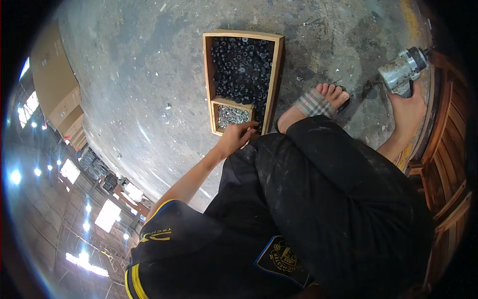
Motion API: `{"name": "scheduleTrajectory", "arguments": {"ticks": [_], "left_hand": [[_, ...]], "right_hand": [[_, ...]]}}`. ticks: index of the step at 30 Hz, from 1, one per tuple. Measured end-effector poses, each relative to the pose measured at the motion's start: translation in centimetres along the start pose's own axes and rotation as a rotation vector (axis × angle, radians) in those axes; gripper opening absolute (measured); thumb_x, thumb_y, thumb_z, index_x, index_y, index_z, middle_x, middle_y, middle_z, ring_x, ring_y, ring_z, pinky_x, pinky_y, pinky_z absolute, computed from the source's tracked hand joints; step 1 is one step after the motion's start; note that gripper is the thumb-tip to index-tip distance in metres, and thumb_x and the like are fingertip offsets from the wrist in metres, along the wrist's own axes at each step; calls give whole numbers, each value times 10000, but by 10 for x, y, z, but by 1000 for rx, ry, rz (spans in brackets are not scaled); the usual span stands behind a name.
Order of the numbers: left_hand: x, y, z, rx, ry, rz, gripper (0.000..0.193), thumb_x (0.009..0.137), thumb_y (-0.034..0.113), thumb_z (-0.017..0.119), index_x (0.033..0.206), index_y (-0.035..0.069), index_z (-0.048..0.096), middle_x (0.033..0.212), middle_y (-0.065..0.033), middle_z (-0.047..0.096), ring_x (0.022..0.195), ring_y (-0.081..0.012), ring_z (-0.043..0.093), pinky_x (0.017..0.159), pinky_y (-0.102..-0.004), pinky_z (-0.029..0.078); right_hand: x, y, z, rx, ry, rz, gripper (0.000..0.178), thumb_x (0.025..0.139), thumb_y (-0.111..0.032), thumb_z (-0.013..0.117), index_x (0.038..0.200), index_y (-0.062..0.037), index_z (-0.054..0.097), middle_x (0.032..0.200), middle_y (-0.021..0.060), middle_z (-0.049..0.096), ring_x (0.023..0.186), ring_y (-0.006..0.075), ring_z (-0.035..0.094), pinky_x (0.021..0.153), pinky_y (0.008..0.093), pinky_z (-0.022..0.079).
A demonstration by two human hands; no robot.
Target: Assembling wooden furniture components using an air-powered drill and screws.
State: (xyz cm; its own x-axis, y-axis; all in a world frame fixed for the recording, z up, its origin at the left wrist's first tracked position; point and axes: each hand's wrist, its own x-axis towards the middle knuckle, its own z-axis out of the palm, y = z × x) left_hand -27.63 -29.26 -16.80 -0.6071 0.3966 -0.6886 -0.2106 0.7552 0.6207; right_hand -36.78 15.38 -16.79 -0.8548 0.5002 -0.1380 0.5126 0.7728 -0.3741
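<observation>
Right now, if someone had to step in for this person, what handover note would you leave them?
Left hand: at the near end of the wooden tray, fingers at the small compartment of silvery screws; whether it has one pinched cannot be told.
Right hand: gripping a grey power drill, tip toward the wooden furniture frame at the right.
The tray lies on the concrete floor; its large compartment holds black washers.
The person sits low, a sandalled foot beside the tray.
Done: not visible.
Left: likely fetching a screw and driving it, as a guess.
</observation>
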Motion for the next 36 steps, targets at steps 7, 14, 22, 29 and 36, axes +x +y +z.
{"name": "scheduleTrajectory", "arguments": {"ticks": [7,14,22,29,36], "left_hand": [[110,88,-60,-1283,-262,-177,593,711,58,427,1295,-28,484,584,-39,454,488,-127,413,505,-248,359],[302,217,-49,-1002,-522,232,449,846,-23,427,1290,-34,491,904,-115,633,747,-165,578,688,-267,456],[367,322,0,-856,-745,339,276,965,75,461,1189,-58,551,991,-127,653,834,-165,617,730,-257,488],[388,349,21,-725,-723,239,230,941,200,576,989,-20,621,748,-26,592,627,-84,529,534,-200,416],[385,385,11,-385,-850,367,217,940,216,571,874,12,611,666,5,530,542,-48,424,466,-192,305]], "right_hand": [[-3,-8,7,139,70,-4,443,585,-175,741,993,-58,612,880,190,652,855,399,619,704,415,488],[-5,-5,-12,138,34,12,375,578,-73,668,947,-66,604,914,171,644,854,388,612,701,453,482],[-23,2,-25,119,109,90,336,584,-80,651,917,-65,608,875,167,626,819,393,607,683,441,486],[-29,-1,-19,122,-1,93,393,563,-68,631,955,-85,605,895,124,640,812,360,623,682,429,504],[-23,3,-14,122,-36,126,355,574,-72,636,927,-79,593,862,113,627,798,356,619,658,436,498]]}}
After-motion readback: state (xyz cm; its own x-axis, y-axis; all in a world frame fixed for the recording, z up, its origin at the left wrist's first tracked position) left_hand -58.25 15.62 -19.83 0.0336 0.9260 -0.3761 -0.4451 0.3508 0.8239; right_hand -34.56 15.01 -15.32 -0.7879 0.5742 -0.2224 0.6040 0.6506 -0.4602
